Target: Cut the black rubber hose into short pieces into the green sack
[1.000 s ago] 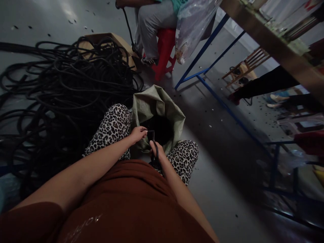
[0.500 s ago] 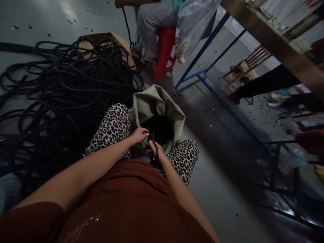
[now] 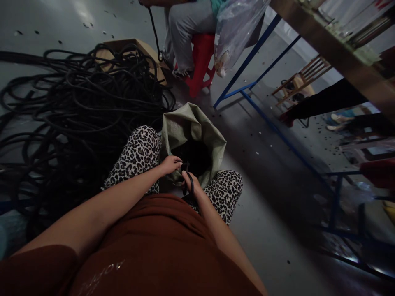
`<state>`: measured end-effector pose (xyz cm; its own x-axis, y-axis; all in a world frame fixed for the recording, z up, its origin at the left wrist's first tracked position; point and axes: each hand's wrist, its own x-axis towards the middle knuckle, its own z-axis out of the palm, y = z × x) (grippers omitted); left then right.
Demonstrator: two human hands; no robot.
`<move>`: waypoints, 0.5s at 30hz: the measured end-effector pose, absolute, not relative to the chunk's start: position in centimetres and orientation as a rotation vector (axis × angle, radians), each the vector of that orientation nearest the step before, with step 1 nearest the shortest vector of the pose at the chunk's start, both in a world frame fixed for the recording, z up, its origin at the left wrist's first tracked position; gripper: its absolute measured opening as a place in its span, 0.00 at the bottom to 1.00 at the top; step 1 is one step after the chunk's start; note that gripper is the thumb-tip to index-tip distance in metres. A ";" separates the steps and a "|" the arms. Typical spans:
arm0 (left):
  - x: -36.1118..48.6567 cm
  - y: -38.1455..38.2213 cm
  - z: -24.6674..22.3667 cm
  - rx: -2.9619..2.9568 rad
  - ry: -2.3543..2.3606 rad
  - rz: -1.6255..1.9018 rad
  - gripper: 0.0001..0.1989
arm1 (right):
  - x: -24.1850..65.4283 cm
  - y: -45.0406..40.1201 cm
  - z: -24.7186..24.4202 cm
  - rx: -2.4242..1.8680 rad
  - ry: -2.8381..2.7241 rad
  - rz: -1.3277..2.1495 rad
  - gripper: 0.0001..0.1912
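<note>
My right hand (image 3: 191, 183) is closed around the black handles of a pair of scissors (image 3: 190, 190), whose blades point away from me over the near rim of a sack. My left hand (image 3: 171, 164) is beside the blades with thumb and fingers pinched together; a small dark piece seems to be at the fingertips, too small to name. The pale green woven sack (image 3: 216, 142) stands with its mouth wide between my knees. Its inside is dark, and what lies in it cannot be made out.
A large heap of black rubber-like tubing (image 3: 83, 102) lies at the left, partly over a cardboard box (image 3: 151, 55). Ahead, another person in grey trousers (image 3: 188, 26) sits on a red stool (image 3: 200, 61). A blue-legged table (image 3: 333, 45) stands at the right. Small dark bits dot the floor.
The scissors have shifted very slightly in my right hand, and their blades show a little more apart. My left hand stays in nearly the same place.
</note>
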<state>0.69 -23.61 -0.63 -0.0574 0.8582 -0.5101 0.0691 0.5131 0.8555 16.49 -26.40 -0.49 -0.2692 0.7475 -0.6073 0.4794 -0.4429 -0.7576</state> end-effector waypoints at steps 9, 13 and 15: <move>0.8 -23.5 -0.8 0.814 1.437 0.823 0.08 | 16.8 -26.4 -1.0 -1.761 -1.612 1.533 0.24; 0.9 -23.5 -0.8 0.824 1.445 0.806 0.08 | 16.6 -26.6 -1.0 -1.803 -1.605 1.519 0.22; 0.9 -23.5 -0.9 0.830 1.452 0.794 0.08 | 16.6 -26.7 -1.0 -1.822 -1.606 1.518 0.21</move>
<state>0.90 -23.52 -0.85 -0.0204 0.8608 -0.5085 0.0369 0.5089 0.8600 16.63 -26.68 -1.05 -0.1679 0.8448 -0.5081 0.5544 -0.3453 -0.7573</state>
